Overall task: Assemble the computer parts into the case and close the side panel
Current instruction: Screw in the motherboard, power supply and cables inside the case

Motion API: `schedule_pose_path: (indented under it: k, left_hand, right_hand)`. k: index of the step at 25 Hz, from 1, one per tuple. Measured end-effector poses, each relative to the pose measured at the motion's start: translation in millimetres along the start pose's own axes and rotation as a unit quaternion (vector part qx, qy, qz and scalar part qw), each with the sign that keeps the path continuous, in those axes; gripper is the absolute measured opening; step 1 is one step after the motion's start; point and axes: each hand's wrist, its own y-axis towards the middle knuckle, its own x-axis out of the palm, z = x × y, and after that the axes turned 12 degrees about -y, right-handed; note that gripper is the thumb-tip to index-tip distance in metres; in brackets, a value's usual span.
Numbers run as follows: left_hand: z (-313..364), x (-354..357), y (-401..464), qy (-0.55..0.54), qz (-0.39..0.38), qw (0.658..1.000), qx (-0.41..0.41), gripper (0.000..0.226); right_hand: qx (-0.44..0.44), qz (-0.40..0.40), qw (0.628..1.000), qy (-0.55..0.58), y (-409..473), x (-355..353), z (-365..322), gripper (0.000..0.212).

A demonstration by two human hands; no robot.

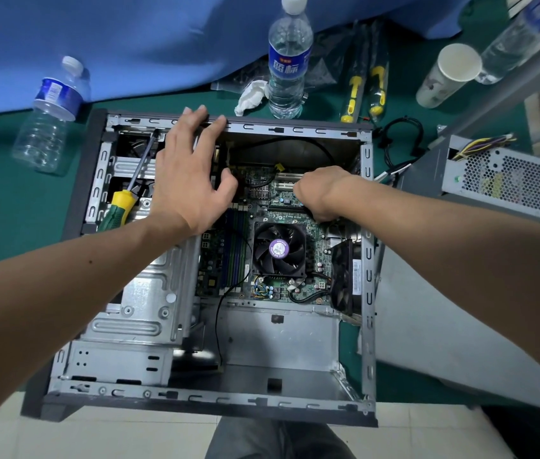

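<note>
The open computer case (368, 260) lies on its side on the green table. Inside it are the motherboard (262, 200), the CPU cooler fan (278, 250) and a black rear fan (341, 273). My left hand (185, 180) is spread, its fingertips resting on the case's far rail. My right hand (320, 190) is curled into a fist over the expansion slots, and a small dark object (311, 214) peeks out beneath it. Its fingers are hidden. The power supply (500, 180) sits outside the case on the right, and the grey side panel (434, 313) lies beside the case.
A green-and-yellow screwdriver (119, 207) leans in the drive bay. Behind the case stand a water bottle (290, 61), a crumpled tissue (252, 96), packaged screwdrivers (364, 91) and a paper cup (447, 74). An empty bottle (49, 117) lies at the left. Blue cloth covers the back.
</note>
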Motion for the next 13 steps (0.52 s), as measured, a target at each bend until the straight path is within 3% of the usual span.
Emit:
schedule_pose_path:
  k: [13]
  left_hand:
    - [-2.7, 1.4, 0.6, 0.001, 0.005, 1.000, 0.004, 0.068]
  right_hand:
    - [-0.010, -0.011, 1.000, -0.026, 4.5, 0.7, -7.7, 0.017]
